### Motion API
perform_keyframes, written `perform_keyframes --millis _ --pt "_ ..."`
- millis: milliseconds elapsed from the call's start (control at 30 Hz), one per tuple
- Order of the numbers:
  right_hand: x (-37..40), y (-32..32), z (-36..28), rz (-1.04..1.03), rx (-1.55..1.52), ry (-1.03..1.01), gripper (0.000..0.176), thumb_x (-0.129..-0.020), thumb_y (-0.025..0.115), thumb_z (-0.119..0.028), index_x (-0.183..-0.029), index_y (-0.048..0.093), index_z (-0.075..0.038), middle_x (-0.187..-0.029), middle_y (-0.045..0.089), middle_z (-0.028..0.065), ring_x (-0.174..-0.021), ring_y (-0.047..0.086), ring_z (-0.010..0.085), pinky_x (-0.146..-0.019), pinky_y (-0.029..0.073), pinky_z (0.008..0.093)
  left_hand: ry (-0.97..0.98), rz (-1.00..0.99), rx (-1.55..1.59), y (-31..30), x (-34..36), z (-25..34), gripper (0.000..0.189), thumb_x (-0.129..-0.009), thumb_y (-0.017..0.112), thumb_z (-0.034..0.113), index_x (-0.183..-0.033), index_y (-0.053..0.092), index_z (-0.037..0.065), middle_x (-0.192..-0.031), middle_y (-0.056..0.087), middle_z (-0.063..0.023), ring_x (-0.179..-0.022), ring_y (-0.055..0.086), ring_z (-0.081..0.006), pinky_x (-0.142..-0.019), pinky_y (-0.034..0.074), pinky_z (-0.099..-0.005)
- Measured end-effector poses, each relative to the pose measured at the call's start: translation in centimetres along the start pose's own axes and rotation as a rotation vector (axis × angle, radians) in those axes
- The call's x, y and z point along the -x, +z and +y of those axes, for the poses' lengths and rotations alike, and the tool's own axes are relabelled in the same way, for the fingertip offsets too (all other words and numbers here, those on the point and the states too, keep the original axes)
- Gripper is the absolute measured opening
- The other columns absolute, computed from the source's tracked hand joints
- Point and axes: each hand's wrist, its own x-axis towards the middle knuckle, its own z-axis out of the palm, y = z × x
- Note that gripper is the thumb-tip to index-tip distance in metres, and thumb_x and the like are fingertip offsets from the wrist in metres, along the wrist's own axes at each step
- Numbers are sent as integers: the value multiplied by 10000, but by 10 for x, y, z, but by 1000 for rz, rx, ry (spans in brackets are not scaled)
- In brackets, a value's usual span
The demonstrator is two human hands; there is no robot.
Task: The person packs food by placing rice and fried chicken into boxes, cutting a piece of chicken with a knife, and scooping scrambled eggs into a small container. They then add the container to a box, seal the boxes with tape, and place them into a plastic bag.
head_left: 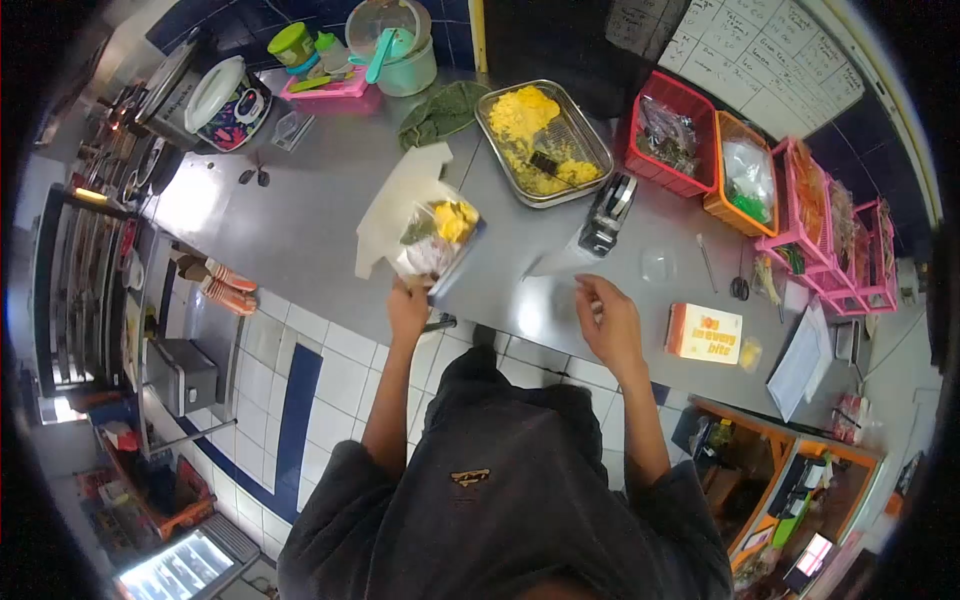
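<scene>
My left hand (pixel 408 308) grips the near edge of an open white food box (pixel 392 205), its lid flaps spread away from me. Inside lie yellow food (pixel 455 221), something green and leaf-like, and a pale wrapped item (pixel 428 256). My right hand (pixel 608 318) hovers by the counter's front edge, fingers loosely bent and apart, with nothing visible in it. Just beyond it stands a black tape dispenser (pixel 600 232). Farther back, a steel tray (pixel 590 135) holds crumbly yellow food and a dark-handled utensil. A closed printed box (pixel 704 333) lies to the right.
A green leaf (pixel 442 112) lies left of the tray. Red (pixel 672 178) and orange (pixel 716 206) baskets with plastic bags line the back right, beside pink racks (pixel 812 215). A small clear container (pixel 658 265), scissors (pixel 739 288) and a clipboard (pixel 800 362) are nearby. A patterned pot (pixel 228 105) stands back left.
</scene>
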Motion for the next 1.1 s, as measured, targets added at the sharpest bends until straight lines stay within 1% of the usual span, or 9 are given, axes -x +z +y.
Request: perform_keyframes --millis 233,367,467,533,667,733,967,1033,1100 --pt "-36 47 -18 108 54 -40 343 -856 654 -110 -1185 608 -27 -1063 658 155 -921 652 307 -783 526 398 133 -291 21 -41 -3 2 284 -942 447 87 -1179 571 -7 -934 711 -200 -883 711 -307 -750 534 -391" --pt "-72 65 -21 342 245 -287 355 -845 687 -130 -1168 608 -6 -1062 646 179 -1008 598 367 -877 477 434 117 -424 77 -41 -21 37 285 -974 464 149 -1172 589 -15 -727 657 -137 -670 652 -303 -633 495 -382" --pt "-90 66 -12 268 269 -285 336 -841 687 -144 -1131 609 6 -1042 640 192 -1016 582 393 -903 457 455 291 -304 73 -34 -44 45 344 -940 510 84 -1264 524 -33 -793 634 -222 -720 630 -364 -681 502 -419" --pt "-100 66 -5 182 277 -258 321 -842 682 -147 -1109 608 16 -1029 636 200 -1001 584 394 -891 459 455 731 392 -127 -43 -56 91 302 -921 561 90 -1187 570 -52 -830 616 -205 -785 625 -344 -718 495 -412" --pt "-111 75 3 105 144 -225 270 -850 623 -114 -1080 593 25 -1029 617 206 -952 590 384 -868 453 462 803 133 -201 -52 -91 115 267 -905 595 100 -1129 599 -44 -952 608 -197 -922 598 -343 -799 479 -415" --pt "-115 90 12 151 49 -238 246 -860 600 -102 -1064 588 36 -1023 608 218 -935 591 396 -856 454 461 589 -427 -197 -52 -108 116 300 -923 608 126 -1153 572 -64 -1026 597 -184 -967 564 -330 -836 447 -387" --pt "-120 143 2 399 -499 -164 194 -1004 433 -133 -1086 512 24 -950 536 137 -898 529 244 -827 433 329 491 -331 408 -10 -95 113 238 -1021 482 188 -1069 581 -23 -996 613 -102 -926 574 -238 -875 437 -312" --pt "-122 154 -8 446 -704 -62 198 -1042 399 -163 -1078 495 7 -922 513 94 -879 492 175 -806 421 303 -37 -462 707 1 -85 116 458 -1048 437 248 -1448 402 27 -1412 485 -193 -1320 447 -253 -1110 317 -312" --pt "-127 159 -14 524 -663 7 235 -1072 362 -232 -1029 466 -26 -852 447 19 -811 411 93 -733 397 272 13 -225 704 31 -72 121 339 -1044 460 280 -1274 474 31 -1187 513 -106 -1115 469 -185 -978 372 -300"
